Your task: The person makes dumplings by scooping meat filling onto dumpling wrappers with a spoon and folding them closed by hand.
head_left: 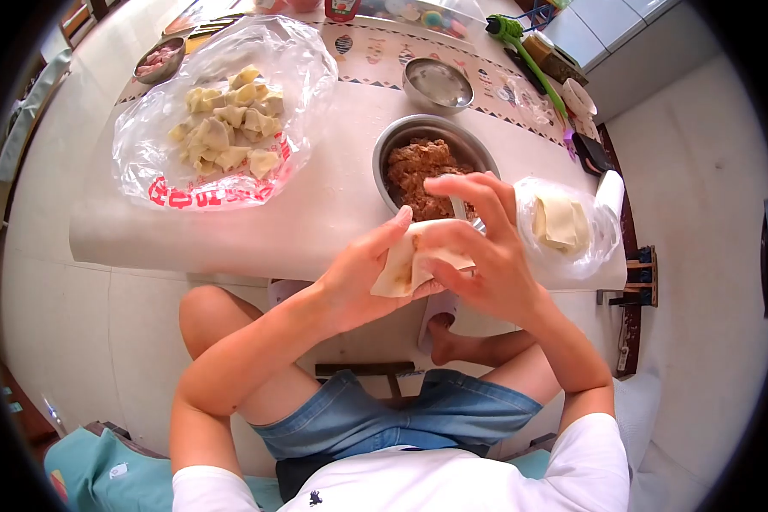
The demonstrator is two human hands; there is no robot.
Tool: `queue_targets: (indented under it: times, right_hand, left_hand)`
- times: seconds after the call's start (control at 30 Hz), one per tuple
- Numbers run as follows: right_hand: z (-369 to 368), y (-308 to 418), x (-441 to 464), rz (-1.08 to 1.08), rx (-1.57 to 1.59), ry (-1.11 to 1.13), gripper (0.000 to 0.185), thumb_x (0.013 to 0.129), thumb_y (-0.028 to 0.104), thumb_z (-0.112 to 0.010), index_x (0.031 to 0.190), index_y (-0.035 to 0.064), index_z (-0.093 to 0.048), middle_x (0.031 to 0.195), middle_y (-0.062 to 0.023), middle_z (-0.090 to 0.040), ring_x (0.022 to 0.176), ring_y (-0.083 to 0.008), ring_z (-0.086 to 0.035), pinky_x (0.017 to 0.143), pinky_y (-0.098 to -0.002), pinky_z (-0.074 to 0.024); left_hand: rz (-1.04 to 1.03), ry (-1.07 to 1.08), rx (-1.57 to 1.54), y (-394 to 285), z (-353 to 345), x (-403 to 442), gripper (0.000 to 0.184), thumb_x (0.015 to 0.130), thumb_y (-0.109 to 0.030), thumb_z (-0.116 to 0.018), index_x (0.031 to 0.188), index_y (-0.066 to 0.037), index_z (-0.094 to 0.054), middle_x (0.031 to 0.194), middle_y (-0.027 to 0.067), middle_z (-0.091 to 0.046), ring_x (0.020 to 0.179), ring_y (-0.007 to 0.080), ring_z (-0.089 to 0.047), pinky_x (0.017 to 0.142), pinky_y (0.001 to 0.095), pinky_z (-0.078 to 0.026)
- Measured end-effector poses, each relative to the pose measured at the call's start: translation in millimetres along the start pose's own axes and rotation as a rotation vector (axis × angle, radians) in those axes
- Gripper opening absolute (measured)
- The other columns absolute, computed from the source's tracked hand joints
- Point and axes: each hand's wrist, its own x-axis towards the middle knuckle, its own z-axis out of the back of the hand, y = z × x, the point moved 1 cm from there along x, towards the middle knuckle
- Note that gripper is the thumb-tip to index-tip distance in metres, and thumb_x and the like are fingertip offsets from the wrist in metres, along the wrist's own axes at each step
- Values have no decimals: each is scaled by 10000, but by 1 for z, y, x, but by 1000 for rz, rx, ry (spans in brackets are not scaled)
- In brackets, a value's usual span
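Note:
A pale square wrapper (394,271) with a brownish smear lies across the palm and fingers of my left hand (358,269), whose thumb rests near its upper edge. My right hand (495,243) pinches the wrapper's right side between thumb and fingers, with its index finger raised. Just beyond my hands stands a steel bowl (384,159) of brown minced filling (420,164), partly hidden by my right hand. What looks like a light utensil handle (459,207) shows in the bowl. To the right, a stack of wrappers (560,224) sits in a clear plastic bag.
Folded dumplings (230,119) lie on a clear plastic bag (311,72) at the left. A smaller metal bowl (438,85) stands behind the filling. A small bowl of pinkish pieces (160,61) is at the back left. A green object (529,60) lies at the back right.

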Motion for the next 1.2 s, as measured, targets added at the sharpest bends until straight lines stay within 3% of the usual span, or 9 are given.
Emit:
queue_targets:
  times: [0.13, 0.3, 0.4, 0.6, 0.83, 0.93, 1.03, 1.13, 1.2]
  right_hand:
    - [5, 1, -5, -42, 139, -28, 283, 668, 185, -709, 933, 173, -609, 1260, -56, -469, 1128, -299, -397, 998, -473, -289]
    - [10, -8, -18, 205, -221, 28, 190, 617, 240, -745, 735, 200, -601, 1183, 42, -537, 1095, -175, -447, 1089, -459, -207]
    - [11, -8, -13, 222, -119, 22, 183, 623, 199, -741, 717, 153, -591, 1183, 6, -538, 1089, -206, -453, 1053, -461, -254]
    - [13, -6, -2, -124, 175, 36, 184, 669, 140, -718, 707, 61, -557, 1141, -96, -544, 1080, -296, -447, 929, -437, -355]
    - [6, -8, -16, -719, 707, 228, 188, 749, 172, -713, 813, 49, -587, 885, -75, -609, 791, -177, -583, 749, -317, -457]
    - [-4, -13, -21, -480, 750, -24, 185, 740, 149, -711, 845, 49, -595, 856, -76, -606, 759, -172, -585, 674, -302, -473]
    - [9, -9, -16, -208, 350, -178, 162, 717, 85, -690, 846, 69, -593, 822, -44, -587, 707, -163, -584, 608, -267, -478]
    - [18, -5, -14, 229, -194, -183, 186, 670, 51, -672, 829, 96, -586, 814, -12, -559, 679, -147, -582, 570, -234, -479]
    - [12, 2, -18, 340, -331, -155, 205, 650, 54, -660, 830, 114, -582, 811, -4, -530, 660, -132, -575, 550, -232, -475]
  left_hand:
    - [20, 48, -12, -2, 6, -1, 539, 951, -468, -301, 1267, -46, -417, 1241, 108, -491, 1154, 225, -478, 1013, 400, -364]
    - [54, 86, -41, 1, 7, 0, 598, 936, -511, -301, 1281, -31, -395, 1269, 113, -470, 1180, 236, -457, 1046, 408, -327]
    - [65, 125, 60, 3, 14, 1, 606, 933, -509, -323, 1289, -23, -384, 1274, 114, -461, 1194, 223, -443, 1056, 398, -312]
    - [28, 199, 696, -3, 5, -2, 492, 912, -320, -509, 1273, -3, -402, 1213, 110, -505, 1164, 169, -468, 1035, 327, -337]
    - [-96, 181, 973, -1, 10, 1, 347, 920, -171, -495, 1210, 19, -475, 1068, 64, -601, 1001, 106, -550, 908, 265, -411]
    - [-75, 208, 866, 0, 12, 3, 351, 914, -176, -502, 1216, 3, -477, 1104, 95, -594, 1027, 133, -558, 926, 274, -412]
    - [100, 162, 514, -6, 9, 3, 405, 928, -184, -453, 1259, 44, -403, 1178, 165, -559, 1136, 231, -524, 1001, 349, -397]
    - [120, 170, 230, -3, 14, 7, 463, 933, -284, -414, 1268, 34, -391, 1218, 184, -525, 1155, 263, -509, 1005, 378, -396]
    - [27, 135, 115, 1, 14, 6, 512, 931, -353, -391, 1277, 24, -379, 1261, 184, -484, 1168, 259, -495, 1003, 364, -399]
